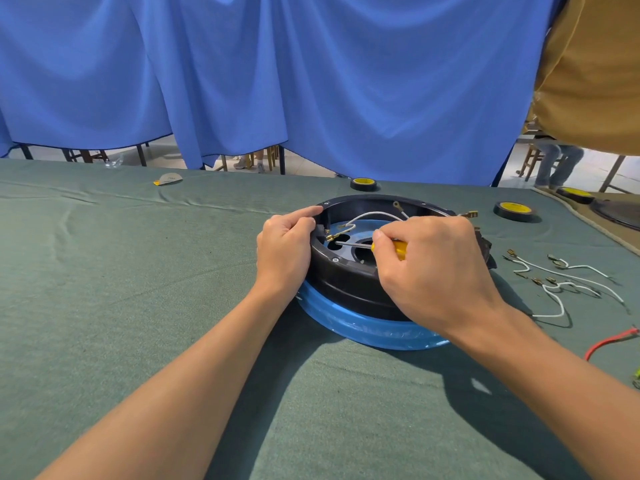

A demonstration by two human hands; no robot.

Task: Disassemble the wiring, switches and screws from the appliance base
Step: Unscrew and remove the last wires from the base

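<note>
The round base (346, 284) sits in the middle of the green cloth (138, 271). Our left hand (284, 251) curls over its left rim; we should hold it tight. Our right hand (429, 268) pinches the yellow screwdriver (393, 248), tip by a wire end (330, 236) inside. We should turn slowly. Some loose wires (561, 282) lie right; a blue curtain (242, 81) hangs far.

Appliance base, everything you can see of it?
The base is a round black plastic ring on a wider glossy blue rim, resting on the green cloth. Inside show a blue floor with round holes and white wires with brass terminals; small screws sit on its top edge. The left hand grips its left wall; the right hand holds a screwdriver pointing at the inner left wall.
</note>
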